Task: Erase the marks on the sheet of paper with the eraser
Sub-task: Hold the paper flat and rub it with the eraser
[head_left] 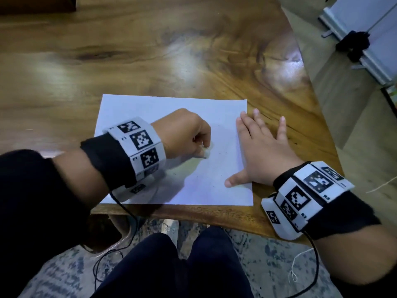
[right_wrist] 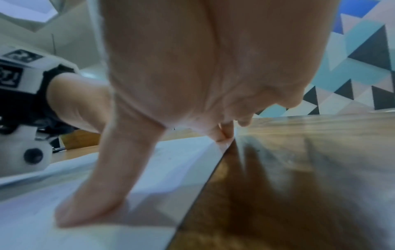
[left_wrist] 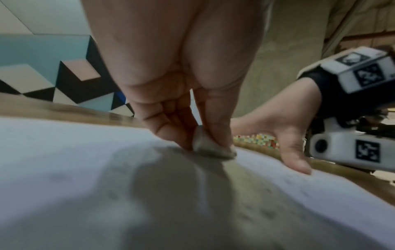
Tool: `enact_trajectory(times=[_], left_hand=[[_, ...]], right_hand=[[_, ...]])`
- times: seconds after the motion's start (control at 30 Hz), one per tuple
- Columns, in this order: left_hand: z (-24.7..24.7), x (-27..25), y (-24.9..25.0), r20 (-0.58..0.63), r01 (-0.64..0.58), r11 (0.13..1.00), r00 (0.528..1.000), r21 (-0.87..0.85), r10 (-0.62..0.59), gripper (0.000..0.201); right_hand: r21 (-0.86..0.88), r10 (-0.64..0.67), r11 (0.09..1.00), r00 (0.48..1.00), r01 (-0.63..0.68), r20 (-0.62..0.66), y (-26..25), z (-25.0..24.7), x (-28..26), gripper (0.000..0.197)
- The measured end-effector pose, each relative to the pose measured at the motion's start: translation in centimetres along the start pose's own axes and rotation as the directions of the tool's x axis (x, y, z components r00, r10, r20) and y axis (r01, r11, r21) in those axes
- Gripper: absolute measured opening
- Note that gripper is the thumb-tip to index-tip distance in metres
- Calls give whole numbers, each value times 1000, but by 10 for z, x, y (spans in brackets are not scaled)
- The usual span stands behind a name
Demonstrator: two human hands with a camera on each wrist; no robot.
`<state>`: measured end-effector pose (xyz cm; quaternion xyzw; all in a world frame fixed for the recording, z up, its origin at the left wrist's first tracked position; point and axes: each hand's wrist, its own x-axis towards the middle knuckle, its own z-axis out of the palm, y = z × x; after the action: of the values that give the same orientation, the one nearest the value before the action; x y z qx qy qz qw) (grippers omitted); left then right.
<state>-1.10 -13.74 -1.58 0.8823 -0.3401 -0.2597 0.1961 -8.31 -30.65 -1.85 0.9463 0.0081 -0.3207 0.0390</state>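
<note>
Your left fingers [left_wrist: 215,128] pinch the white eraser [left_wrist: 211,147], its lower edge on the sheet of paper [head_left: 167,108]; mostly hidden, its axis is unclear. Your right hand [head_left: 261,147] lies flat, fingers spread, across the sheet's right edge onto the wooden surface [head_left: 150,50]. The sheet's long side runs left-right; marks barely show.

Dim room, tabletop glare, blurred wrist views

The sheet of paper [head_left: 163,108] is white, the eraser [left_wrist: 210,148] greyish-white, the table [head_left: 150,50] streaked brown wood, and both wristbands [head_left: 137,145] white with black-and-white square markers.
</note>
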Motion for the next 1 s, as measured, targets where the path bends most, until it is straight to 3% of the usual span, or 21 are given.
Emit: enact_trajectory(times=[0.1,0.17,0.23,0.3,0.37,0.5,0.57,0.67,0.73,0.9,1.0], left_hand=[[11,3,7,-13,-26,999,1000,-20,26,17],[20,-2,10,-13,-133,991,991,25,133,11],[29,-18,6,51,-242,969,969,47,240,7],[32,-36,0,166,-281,959,949,45,270,4],[28,-39,-4,228,-269,962,940,44,252,5],[12,-5,1,90,-178,981,981,80,171,11],[14,-5,-3,73,-190,979,980,77,185,8],[20,-37,-14,183,-272,961,948,50,259,8],[21,-43,-16,269,-272,960,931,69,245,7],[15,-4,3,100,-196,977,977,89,187,9],[21,-20,-5,155,-240,967,962,86,225,3]], right_hand=[[-23,11,1000,1000,-11,6,-2,0,1,142],[-23,9,1000,1000,-9,12,-1,-1,1,142],[-11,3,1000,1000,-3,12,0,0,0,142],[2,-1,1000,1000,1,8,1,2,0,142],[19,-9,1000,1000,9,3,1,2,0,142],[34,-12,999,1000,12,-5,2,2,0,141],[31,-8,999,1000,8,-6,2,2,0,141],[22,-11,1000,1000,11,-5,3,2,0,141],[17,-13,1000,1000,13,-6,3,2,0,140],[7,-12,1000,1000,12,-4,1,1,-1,140],[7,-12,1000,1000,12,-4,1,0,-1,140]])
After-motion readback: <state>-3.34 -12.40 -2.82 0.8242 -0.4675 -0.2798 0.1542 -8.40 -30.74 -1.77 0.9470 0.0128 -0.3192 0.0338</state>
